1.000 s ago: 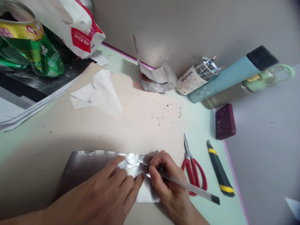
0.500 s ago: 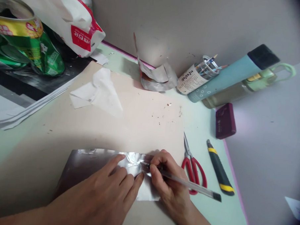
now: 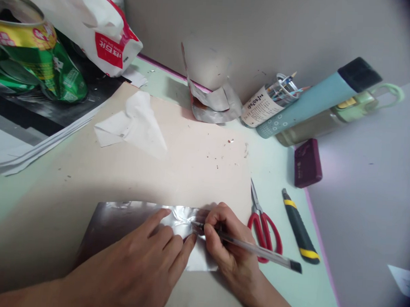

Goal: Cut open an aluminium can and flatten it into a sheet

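Observation:
A shiny silver metal sheet [image 3: 120, 222] lies on the pale board near the bottom of the view, creased and marked near its upper middle. My left hand [image 3: 142, 255] rests on it with the fingers apart, index finger and thumb pressing either side of the creased patch. In my right hand [image 3: 231, 243] is a clear-barrelled pen [image 3: 265, 252] with a black end, its tip touching the sheet beside my left thumb. The sheet's lower left part is hidden under my left hand.
Red-handled scissors [image 3: 264, 233] and a box cutter [image 3: 300, 228] lie right of my right hand. A tissue [image 3: 141, 123] and curled metal scraps [image 3: 214, 104] are farther back. Crushed green cans [image 3: 65, 75] stand left; a pen holder [image 3: 261, 106], blue tube [image 3: 316, 97] and maroon box [image 3: 308, 163] are at right.
The whole view has shifted very slightly. Both hands, the pen and the metal sheet keep nearly the same places relative to each other.

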`<move>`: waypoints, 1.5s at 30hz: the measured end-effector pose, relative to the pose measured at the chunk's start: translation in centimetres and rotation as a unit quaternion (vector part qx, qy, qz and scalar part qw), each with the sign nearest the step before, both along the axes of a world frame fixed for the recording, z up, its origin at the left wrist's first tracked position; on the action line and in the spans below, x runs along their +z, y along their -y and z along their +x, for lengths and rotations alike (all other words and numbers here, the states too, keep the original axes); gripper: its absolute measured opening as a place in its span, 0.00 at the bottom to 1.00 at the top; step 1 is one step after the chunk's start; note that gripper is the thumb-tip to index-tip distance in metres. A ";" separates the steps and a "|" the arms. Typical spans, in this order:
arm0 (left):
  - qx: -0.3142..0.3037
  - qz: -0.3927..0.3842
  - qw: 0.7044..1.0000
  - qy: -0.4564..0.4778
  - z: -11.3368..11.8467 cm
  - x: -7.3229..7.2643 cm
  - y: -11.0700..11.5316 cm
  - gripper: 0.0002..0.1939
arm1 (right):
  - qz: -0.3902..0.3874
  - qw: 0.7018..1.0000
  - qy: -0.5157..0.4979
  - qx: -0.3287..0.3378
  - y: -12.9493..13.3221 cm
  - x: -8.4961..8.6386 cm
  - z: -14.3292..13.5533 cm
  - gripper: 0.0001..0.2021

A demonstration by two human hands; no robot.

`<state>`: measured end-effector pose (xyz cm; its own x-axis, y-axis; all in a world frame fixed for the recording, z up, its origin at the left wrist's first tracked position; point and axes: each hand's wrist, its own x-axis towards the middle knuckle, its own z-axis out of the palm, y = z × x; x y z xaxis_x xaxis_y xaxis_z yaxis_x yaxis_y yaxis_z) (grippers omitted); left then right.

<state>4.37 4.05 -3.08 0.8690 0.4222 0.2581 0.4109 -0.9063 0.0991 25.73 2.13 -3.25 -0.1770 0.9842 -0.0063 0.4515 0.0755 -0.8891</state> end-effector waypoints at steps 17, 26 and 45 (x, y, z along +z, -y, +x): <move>-0.001 0.004 1.000 -0.012 -0.1 0.2 -0.1 0.19 | 0.005 1.000 0.003 0.019 -0.1 0.2 0.0 0.07; -0.003 0.005 1.000 -0.023 -0.3 0.1 0.1 0.19 | 0.007 1.000 0.002 0.014 -0.1 0.1 0.0 0.07; -0.003 0.007 1.000 -0.018 -0.1 0.2 0.0 0.19 | 0.008 1.000 -0.001 0.027 -0.1 0.2 0.0 0.07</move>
